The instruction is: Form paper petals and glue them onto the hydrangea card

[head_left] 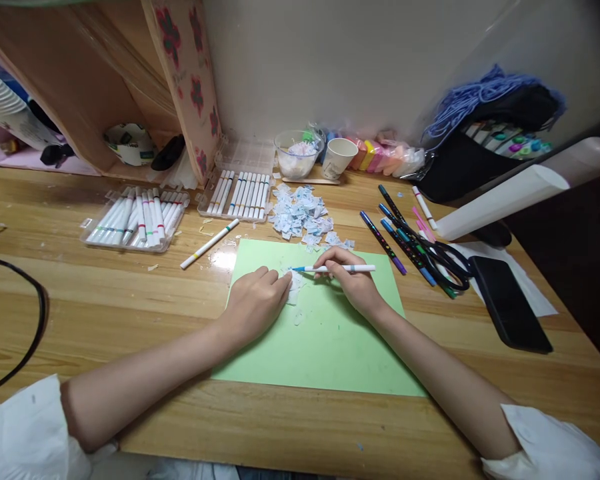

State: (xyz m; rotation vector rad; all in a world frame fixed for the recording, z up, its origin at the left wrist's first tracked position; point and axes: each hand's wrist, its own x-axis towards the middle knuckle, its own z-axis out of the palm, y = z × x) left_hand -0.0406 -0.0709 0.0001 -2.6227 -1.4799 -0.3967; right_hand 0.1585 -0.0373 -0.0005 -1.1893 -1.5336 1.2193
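Observation:
My right hand [353,283] grips a white marker [363,268] like a pen, its blue tip pointing left. That tip meets the upper edge of a small white piece of paper [294,292]. My left hand [255,299], fingers curled together, holds this paper down at its left side, so part of it is hidden. Both hands rest over a light green sheet [325,363] on the wooden table. Just beyond the sheet lies a heap of torn paper bits [300,212] with pale blue marks.
Two marker cases [165,245] [235,215] and a loose marker [210,244] lie at left. A glass bowl [283,157] and paper cup [340,157] stand behind. To the right are dark pens [383,241], black scissors [447,261], a phone [510,303] and a paper roll [503,202].

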